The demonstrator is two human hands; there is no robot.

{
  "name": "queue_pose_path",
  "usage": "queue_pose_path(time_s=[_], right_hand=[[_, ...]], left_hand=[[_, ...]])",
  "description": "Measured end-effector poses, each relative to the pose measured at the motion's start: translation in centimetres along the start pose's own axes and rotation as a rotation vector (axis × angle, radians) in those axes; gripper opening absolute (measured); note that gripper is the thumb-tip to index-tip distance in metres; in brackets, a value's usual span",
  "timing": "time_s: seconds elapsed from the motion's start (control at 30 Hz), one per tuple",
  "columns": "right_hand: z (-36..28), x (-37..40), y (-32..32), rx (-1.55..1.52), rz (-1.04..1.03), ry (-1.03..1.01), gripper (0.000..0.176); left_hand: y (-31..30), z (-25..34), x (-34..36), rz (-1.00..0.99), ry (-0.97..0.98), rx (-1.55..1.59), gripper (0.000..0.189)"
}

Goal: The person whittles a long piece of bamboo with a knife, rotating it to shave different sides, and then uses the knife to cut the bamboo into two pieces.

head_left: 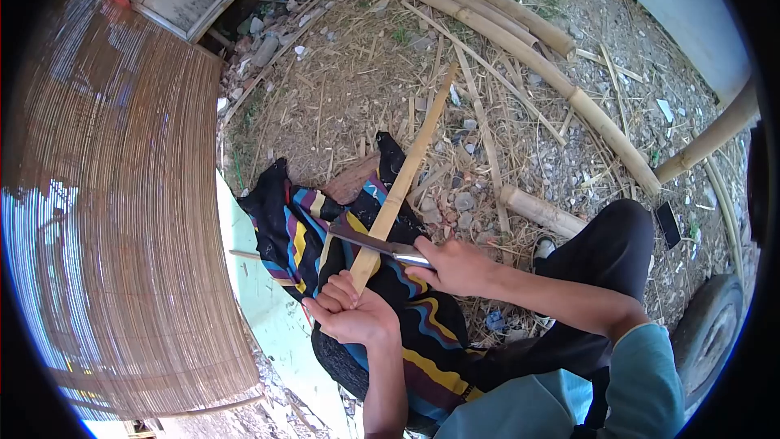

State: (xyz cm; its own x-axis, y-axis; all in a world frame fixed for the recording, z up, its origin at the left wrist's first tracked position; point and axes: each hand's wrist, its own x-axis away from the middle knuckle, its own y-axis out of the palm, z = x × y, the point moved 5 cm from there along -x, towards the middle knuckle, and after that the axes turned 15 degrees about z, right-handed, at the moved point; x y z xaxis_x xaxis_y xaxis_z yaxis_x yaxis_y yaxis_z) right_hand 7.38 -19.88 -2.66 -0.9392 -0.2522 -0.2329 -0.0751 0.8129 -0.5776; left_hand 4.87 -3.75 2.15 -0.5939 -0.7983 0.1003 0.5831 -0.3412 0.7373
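A long, flat bamboo strip [413, 158] slants up and away from my lap over a striped cloth [431, 313] of black, yellow, blue and maroon. Near its lower end, my left hand [357, 315] grips the strip with curled fingers. My right hand [457, 266] is closed round the shiny handle of a knife [357, 238]. The dark blade lies across the strip, a little above my left hand, its tip pointing left. The palm side of my right hand is hidden.
Several bamboo poles [520, 36] lie at the upper right, and a short bamboo piece [540, 211] rests by my knee. A slatted bamboo screen [138, 195] fills the left side. At the right are a phone [668, 223] and a tyre [713, 333]. Shavings and rubble litter the ground.
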Motion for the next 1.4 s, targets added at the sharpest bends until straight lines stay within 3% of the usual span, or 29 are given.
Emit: queue_pose_path(time_s=[0.07,0.13,0.23,0.27,0.33,0.4,0.43,0.47,0.53,0.57,0.73,0.93,1.0,1.13,1.2,1.3,1.4], right_hand=[[2.0,-0.5,-0.6,0.063,0.097,0.032,0.036],[8.7,-2.1,-0.1,0.023,0.219,0.267,0.038],[12.1,-4.0,-1.7,0.118,0.274,0.319,0.040],[11.9,-3.7,-1.4,0.120,0.287,0.317,0.040],[4.9,-1.9,-1.0,0.005,0.073,0.166,0.040],[1.0,-0.5,-0.2,0.027,-0.120,0.069,0.040],[-0.3,-0.4,-0.6,0.076,-0.196,0.063,0.041],[0.3,-0.4,-0.3,0.074,-0.198,0.065,0.041],[3.6,-1.7,-1.1,0.080,0.121,0.161,0.040],[5.4,-2.7,-1.4,0.125,0.049,0.129,0.042],[3.8,-2.0,-0.5,0.090,0.007,0.256,0.047],[-2.6,1.0,-1.1,0.127,-0.013,-0.121,0.043],[-2.7,1.4,-0.8,0.053,-0.003,-0.145,0.043],[6.7,-0.9,-0.5,0.060,0.256,0.221,0.043],[9.8,-2.3,-2.3,0.136,0.155,0.318,0.044],[4.6,-0.9,-3.5,0.027,0.130,0.238,0.045],[0.5,0.7,-2.3,0.012,0.098,0.033,0.044]], left_hand=[[0.1,-0.1,0.1,0.037,0.017,0.006,0.049],[0.1,0.0,0.4,-0.025,0.037,-0.012,0.049],[0.0,-0.1,0.0,-0.020,0.026,0.016,0.049],[0.4,0.0,0.0,-0.028,0.039,0.003,0.049],[0.3,-0.1,0.1,-0.037,0.053,-0.006,0.049],[-0.4,0.0,-0.4,-0.143,0.027,0.001,0.049],[-0.7,0.0,-0.7,-0.093,0.011,-0.015,0.050],[-0.6,0.2,-0.8,-0.091,0.011,-0.018,0.050],[0.2,0.3,-0.8,-0.158,0.003,-0.002,0.050],[0.2,0.2,-1.0,-0.240,0.001,-0.015,0.050],[0.0,1.1,-1.9,-0.260,-0.004,-0.025,0.050],[0.2,1.4,0.1,-0.272,0.037,0.000,0.049],[-0.2,1.2,0.9,-0.223,0.036,0.021,0.050],[-0.5,0.9,1.5,-0.208,0.058,-0.012,0.049],[0.1,1.1,2.2,-0.202,0.069,0.001,0.050],[2.0,0.8,2.9,-0.261,0.060,0.019,0.050],[1.9,0.5,3.6,-0.309,0.102,0.005,0.050]])
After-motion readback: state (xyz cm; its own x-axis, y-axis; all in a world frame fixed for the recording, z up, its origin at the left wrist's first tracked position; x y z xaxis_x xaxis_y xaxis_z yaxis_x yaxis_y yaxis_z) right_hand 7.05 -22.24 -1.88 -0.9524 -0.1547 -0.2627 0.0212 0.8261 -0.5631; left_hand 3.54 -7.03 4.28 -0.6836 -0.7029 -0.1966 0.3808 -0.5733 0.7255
